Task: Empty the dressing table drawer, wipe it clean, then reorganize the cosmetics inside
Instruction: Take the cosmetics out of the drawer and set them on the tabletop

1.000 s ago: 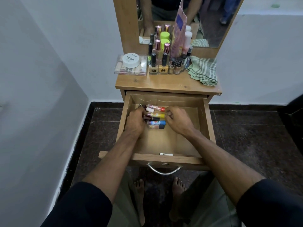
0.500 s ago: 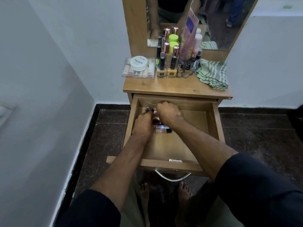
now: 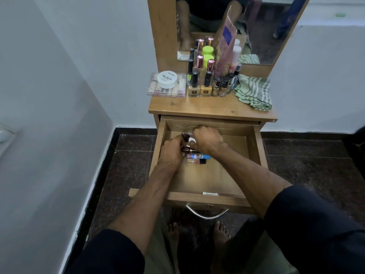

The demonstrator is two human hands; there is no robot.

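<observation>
open drawer [image 3: 256,147], cosmetic tubes [image 3: 195,156] beneath both hands' fingers [image 3: 183,144]

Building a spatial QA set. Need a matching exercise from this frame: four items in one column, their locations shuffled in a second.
Items:
1. striped cloth
2. clear case with the white jar on its lid
3. metal handle
4. small tubes

Places:
A. on the drawer floor, by the hands
B. tabletop, left end
C. on the drawer's front panel, nearest the person
D. tabletop, right end

Pairs: 1-D, 2-B, 3-C, 4-A
</observation>
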